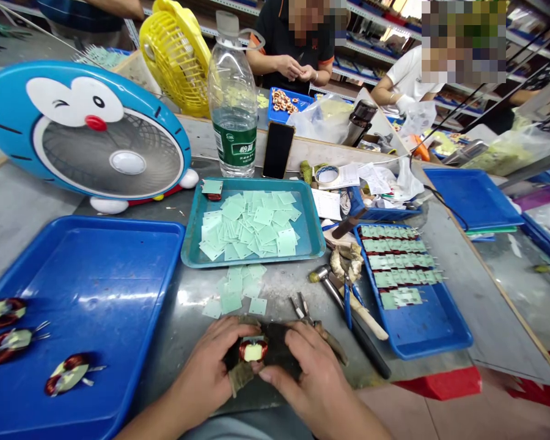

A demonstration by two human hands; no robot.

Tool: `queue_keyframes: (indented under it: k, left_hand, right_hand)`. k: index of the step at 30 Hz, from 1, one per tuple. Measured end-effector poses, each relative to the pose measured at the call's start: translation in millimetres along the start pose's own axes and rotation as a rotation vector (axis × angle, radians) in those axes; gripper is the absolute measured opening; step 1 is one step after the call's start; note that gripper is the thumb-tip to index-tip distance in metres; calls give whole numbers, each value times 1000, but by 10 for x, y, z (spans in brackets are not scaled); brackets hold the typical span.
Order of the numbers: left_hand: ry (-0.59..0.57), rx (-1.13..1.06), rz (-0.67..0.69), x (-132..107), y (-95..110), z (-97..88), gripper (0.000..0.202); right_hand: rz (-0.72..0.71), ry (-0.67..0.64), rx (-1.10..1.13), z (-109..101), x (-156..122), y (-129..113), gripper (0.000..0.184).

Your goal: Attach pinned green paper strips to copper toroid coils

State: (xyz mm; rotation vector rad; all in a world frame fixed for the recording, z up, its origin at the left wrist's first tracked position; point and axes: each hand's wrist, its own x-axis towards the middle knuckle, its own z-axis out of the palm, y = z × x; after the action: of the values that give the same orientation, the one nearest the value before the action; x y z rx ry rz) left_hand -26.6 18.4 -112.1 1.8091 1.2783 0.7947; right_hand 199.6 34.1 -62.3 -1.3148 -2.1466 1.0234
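1. My desk (288, 278) ran beneath everything I handled.
2. A large blue tray (114, 269) covered its left side, with three wound coils (68, 376) toward the tray's left and near edges.
3. Toward the far edge, a teal tray (191, 249) held heaped pale green plates (262, 217); more lay just off its near edge.
4. Rows of parts (403, 263) filled the far part of a smaller blue tray (433, 333) by the desk's right edge.
5. My left hand (206, 366) curled beside the small coil (253, 352); I couldn't tell whether its fingers pinched. My right hand (314, 366) had thumb and fingers spread, thumb-tip at the coil.
6. That coil sat between my hands, mid-way along the desk's near edge.
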Motion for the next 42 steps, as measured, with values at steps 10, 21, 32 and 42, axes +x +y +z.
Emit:
queue_keyframes:
  k: [10,21,32,42]
  left_hand:
    - [-6,-69,-5,14,0,16,28]
    - [-11,-85,-12,36,45,-5,24]
    - [40,-103,-4,-8,63,-22,19]
    - [257,156,76,-287,471,-126,68]
  right_hand:
    - [-244,-101,-111,15,244,-143,12]
    - [-323,-212,-248,-5,287,-100,8]
    - [-189,-126,-21,-49,160,-89,17]
    - [298,49,1021,301,59,-378,36]
